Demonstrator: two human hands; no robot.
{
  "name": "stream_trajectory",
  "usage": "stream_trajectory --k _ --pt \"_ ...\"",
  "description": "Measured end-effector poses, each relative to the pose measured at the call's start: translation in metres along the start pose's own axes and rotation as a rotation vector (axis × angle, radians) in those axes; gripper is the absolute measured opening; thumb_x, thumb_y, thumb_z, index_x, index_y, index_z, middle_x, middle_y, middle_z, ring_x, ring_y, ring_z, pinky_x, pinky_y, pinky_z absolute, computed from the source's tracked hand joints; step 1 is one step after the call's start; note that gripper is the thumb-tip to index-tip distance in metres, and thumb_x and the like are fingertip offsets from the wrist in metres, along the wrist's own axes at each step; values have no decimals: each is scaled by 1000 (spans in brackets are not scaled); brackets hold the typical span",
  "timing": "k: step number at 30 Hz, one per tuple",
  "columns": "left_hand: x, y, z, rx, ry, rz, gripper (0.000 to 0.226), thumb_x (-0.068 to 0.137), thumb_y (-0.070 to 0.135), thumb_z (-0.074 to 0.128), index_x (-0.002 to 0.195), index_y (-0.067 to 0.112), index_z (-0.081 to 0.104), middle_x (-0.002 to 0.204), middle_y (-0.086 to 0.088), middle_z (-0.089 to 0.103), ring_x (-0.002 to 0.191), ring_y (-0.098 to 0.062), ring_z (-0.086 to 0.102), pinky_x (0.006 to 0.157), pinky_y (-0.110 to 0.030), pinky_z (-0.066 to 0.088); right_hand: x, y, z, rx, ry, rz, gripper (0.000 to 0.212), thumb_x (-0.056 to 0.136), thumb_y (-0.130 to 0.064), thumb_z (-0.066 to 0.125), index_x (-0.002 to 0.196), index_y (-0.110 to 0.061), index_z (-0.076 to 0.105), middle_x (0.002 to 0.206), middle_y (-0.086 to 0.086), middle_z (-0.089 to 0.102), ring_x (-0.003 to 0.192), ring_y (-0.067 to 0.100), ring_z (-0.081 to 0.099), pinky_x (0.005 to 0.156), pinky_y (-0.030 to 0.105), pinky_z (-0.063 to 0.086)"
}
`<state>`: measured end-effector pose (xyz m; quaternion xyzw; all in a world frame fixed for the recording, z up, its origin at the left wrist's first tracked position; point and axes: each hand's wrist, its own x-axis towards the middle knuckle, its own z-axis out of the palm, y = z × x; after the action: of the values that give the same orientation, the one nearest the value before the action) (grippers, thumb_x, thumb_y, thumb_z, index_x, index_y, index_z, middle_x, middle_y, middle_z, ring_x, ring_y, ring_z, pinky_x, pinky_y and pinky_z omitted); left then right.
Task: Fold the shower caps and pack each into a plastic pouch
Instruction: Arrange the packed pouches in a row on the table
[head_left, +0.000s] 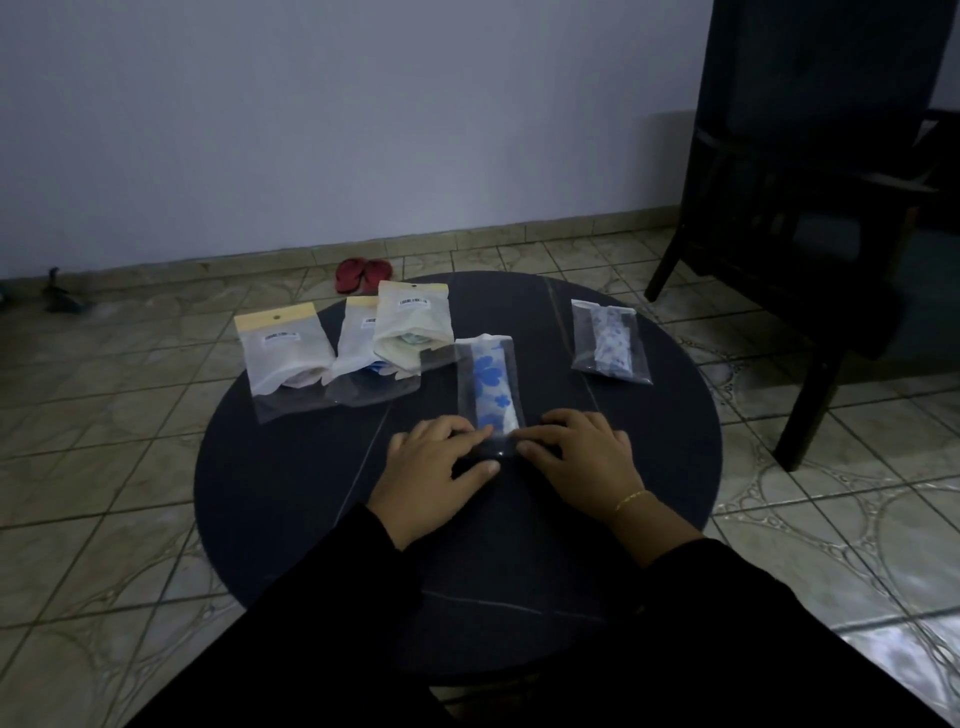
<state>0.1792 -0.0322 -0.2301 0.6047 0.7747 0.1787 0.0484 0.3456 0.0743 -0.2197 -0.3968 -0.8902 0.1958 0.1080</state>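
Left hand (434, 457), right hand (576, 449) fingers flat, pressing pouch (488, 387) near end; no grip.

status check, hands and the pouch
Left hand and right hand press the near flap of the clear pouch. Blue-flowered cap inside. Nothing blocking.

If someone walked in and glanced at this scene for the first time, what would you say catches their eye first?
Both hands, the left hand and the right hand, press the near end of a clear pouch holding a folded blue-flowered shower cap, at the middle of the round dark table. A second filled pouch lies far right, and three paper-topped packets sit far left.
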Motion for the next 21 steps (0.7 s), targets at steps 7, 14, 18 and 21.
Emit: stream_trajectory --k 7,14,18,21 --pt "6 -2 0 -229 126 -143 26 92 42 53 116 38 64 119 18 62 117 -5 49 95 -27 26 5 -3 -3 110 26 102 31 91 -53 47 109 -37 66 133 -16 48 126 11 34 96 34 25" --pt "8 2 4 -212 164 -212 26 90 40 59 115 35 63 114 15 60 112 -8 48 88 -24 24 9 -7 0 122 65 170 26 88 -50 54 99 -32 68 128 -16 50 121 10 38 97 35 29" --pt "9 0 5 -147 228 -295 39 86 43 63 123 30 56 121 7 55 115 -16 46 94 -32 33 9 -9 0 122 82 186 18 89 -43 55 93 -30 67 127 -15 51 119 11 40 94 34 29" --pt "11 1 5 -113 214 -335 50 85 46 62 130 28 50 132 4 48 124 -19 39 102 -37 29 4 -11 3 56 124 144 16 90 -39 51 99 -29 59 119 -12 52 115 14 43 90 33 29"
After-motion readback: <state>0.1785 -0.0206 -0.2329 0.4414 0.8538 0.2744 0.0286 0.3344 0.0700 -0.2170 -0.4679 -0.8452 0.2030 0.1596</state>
